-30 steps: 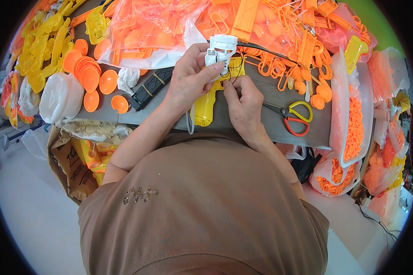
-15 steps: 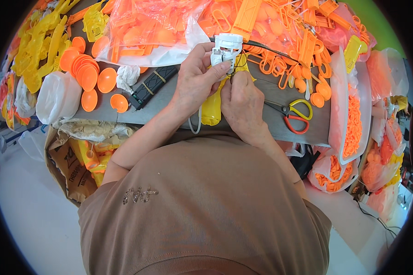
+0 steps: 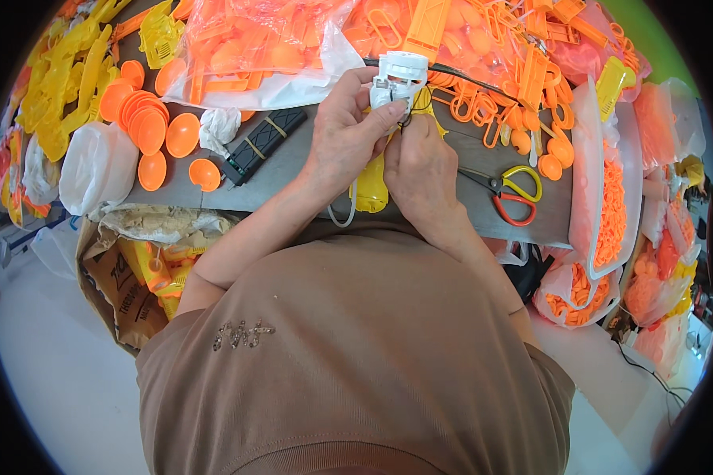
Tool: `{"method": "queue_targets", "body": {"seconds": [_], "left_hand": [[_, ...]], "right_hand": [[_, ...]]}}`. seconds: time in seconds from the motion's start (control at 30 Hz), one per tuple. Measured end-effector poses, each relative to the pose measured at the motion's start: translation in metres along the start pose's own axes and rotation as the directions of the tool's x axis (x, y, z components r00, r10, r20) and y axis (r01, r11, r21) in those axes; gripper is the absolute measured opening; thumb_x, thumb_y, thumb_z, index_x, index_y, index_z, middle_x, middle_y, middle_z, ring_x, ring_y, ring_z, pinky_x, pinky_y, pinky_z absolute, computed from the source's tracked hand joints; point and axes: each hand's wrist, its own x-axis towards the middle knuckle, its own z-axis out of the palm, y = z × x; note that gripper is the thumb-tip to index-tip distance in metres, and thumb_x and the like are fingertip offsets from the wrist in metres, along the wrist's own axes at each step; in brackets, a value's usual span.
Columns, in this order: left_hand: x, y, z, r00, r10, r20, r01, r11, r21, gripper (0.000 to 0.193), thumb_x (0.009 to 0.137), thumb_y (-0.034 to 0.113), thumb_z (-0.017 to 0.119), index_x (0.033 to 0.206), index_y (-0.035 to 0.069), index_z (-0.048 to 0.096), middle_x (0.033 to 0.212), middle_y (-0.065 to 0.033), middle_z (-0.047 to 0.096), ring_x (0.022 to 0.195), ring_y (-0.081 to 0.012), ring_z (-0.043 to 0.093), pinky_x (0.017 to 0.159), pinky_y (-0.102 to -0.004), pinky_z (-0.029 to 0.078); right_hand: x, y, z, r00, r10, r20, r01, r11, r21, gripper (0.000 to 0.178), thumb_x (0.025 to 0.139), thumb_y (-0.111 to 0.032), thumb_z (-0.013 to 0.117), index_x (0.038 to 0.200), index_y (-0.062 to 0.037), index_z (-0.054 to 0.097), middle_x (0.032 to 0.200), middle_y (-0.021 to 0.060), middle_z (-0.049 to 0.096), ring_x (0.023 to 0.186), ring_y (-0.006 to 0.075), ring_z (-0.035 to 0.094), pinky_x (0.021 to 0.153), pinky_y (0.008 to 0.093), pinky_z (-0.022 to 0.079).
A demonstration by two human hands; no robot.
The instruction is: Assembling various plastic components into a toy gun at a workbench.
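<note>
Above the table's near edge, my left hand grips a white plastic housing with a round rim and openings in its side. Its thumb presses on the lower part. Close beside it, my right hand is closed in a pinch on a thin black cord that loops along the housing; the fingertips are partly hidden. Under both hands lies a yellow plastic piece, mostly covered by them, with a pale loop at its left.
Scissors with red and yellow handles lie right of my hands. To the left are a black bar-shaped piece and orange bowl-shaped parts. Orange parts in clear bags pile behind; a translucent bin stands at right.
The white housing has tipped slightly and shifted a little up and to the right. My right hand stays pinched beside it, and the cord's loop sits differently.
</note>
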Motion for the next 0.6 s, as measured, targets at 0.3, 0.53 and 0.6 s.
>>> {"method": "queue_targets", "body": {"seconds": [0.3,0.53,0.6], "left_hand": [[0.002,0.002,-0.001,1.0,0.011,0.029,-0.013,0.997,0.071,0.034,0.085,0.005,0.06,0.115,0.001,0.046,0.087,-0.005,0.062,0.058,-0.003,0.049,0.047,-0.0182,0.037],[0.009,-0.014,0.003,0.98,0.197,0.028,-0.198,0.961,0.194,0.033,0.083,0.002,0.061,0.114,0.001,0.049,0.091,-0.0056,0.062,0.071,-0.0055,0.056,0.058,-0.0207,0.047],[0.008,-0.015,-0.001,0.984,0.177,0.032,-0.179,0.957,0.228,0.033,0.084,0.002,0.061,0.115,0.0,0.049,0.092,-0.0057,0.062,0.072,-0.0056,0.057,0.059,-0.0207,0.048]], "right_hand": [[0.025,0.034,-0.023,0.761,0.332,0.557,-0.647,0.46,0.609,0.023,0.078,-0.001,0.06,0.098,0.0026,0.051,0.076,0.0071,0.06,0.044,0.0116,0.052,0.041,0.0244,0.041],[0.02,0.034,-0.018,0.762,0.377,0.527,-0.644,0.36,0.675,0.034,0.076,0.001,0.063,0.105,0.0027,0.047,0.079,0.0101,0.06,0.05,0.0131,0.056,0.045,0.0246,0.047],[0.0,0.024,-0.011,0.82,0.435,0.372,-0.529,0.326,0.784,0.034,0.076,0.003,0.062,0.107,0.0028,0.046,0.084,0.0121,0.059,0.055,0.0131,0.057,0.05,0.0252,0.05]]}}
